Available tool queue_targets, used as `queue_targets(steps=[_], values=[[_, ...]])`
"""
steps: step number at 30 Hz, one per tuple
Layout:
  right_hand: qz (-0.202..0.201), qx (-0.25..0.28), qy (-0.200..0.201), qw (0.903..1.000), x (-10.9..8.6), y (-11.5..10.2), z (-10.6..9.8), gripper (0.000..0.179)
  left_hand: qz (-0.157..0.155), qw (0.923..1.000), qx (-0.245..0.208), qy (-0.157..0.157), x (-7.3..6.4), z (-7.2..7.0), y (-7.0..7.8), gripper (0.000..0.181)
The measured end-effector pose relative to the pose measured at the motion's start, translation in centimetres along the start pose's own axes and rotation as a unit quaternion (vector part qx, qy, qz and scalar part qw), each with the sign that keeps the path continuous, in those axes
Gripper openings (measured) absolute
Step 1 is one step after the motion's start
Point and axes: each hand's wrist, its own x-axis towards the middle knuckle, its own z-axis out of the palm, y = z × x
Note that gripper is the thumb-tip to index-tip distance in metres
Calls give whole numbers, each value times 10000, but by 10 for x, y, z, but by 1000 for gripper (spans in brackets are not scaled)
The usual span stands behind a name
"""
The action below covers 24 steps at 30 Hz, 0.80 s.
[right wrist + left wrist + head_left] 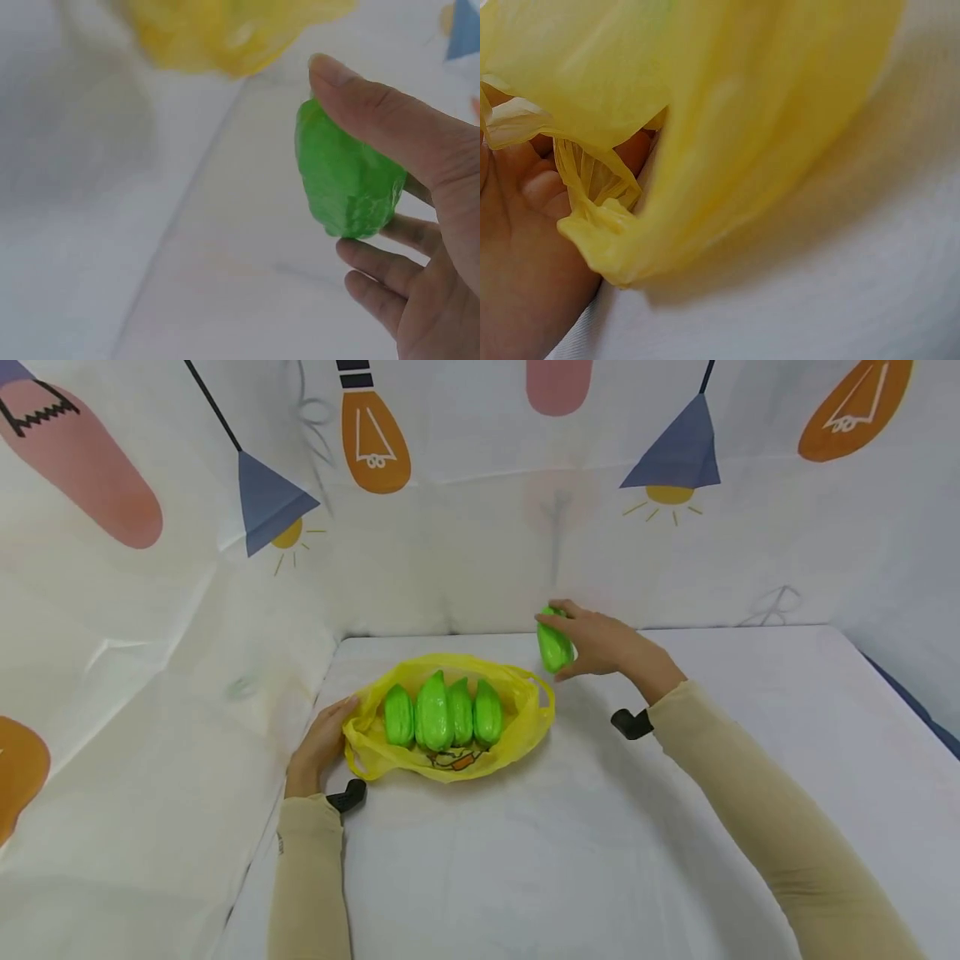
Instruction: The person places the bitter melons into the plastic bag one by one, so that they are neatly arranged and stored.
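A yellow plastic bag [536,735] lies spread with its mouth facing up, and several glossy green ridged fruits [433,710] with pointed tips sit side by side inside it. My left hand [324,745] holds the bag's left edge; in the left wrist view the yellow plastic [750,142] covers most of its fingers. Up beyond the bag's right end, my right hand [603,643] grips another green fruit [349,176] between thumb and fingers, apart from the bag. Its exact kind I cannot tell.
A white-covered table [540,860] bears the bag. Behind and to the left stands a white cloth wall [465,560] printed with lamps and bulbs. Black wrist mounts [632,724] stick out from both sleeves. The table's back edge runs just behind the bag.
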Motion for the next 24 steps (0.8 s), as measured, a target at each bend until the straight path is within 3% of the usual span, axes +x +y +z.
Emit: queue_targets(steps=[5, 10, 24], values=[[-670, -217, 236, 9972, -6, -36, -20, 98, 127, 9999, -33, -28, 2, 0, 0, 62], [-989, -511, 119, 9937, -1, -60, -15, 98, 112, 9999, -5, 3, 3, 0, -1, 69], [-1075, -523, -128, 9927, 4, -64, 0, 97, -186, 9998, 109, 0, 2, 0, 0, 73]])
